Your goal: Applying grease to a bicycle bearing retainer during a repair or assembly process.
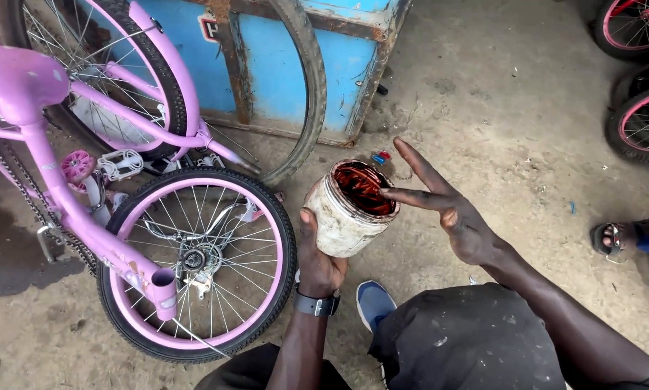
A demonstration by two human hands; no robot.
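Your left hand (pixel 317 256) has its fingers wrapped round the underside of a grimy white plastic tub of reddish-brown grease (pixel 350 209), tilted so the open mouth faces you, up off the dirt floor (pixel 483 94). Your right hand (pixel 451 209) is spread open, holding nothing, with one fingertip resting on the tub's rim. The pink kids' bicycle (pixel 86 173) lies just to your left, its black-tyred wheel (pixel 198 263) near the tub.
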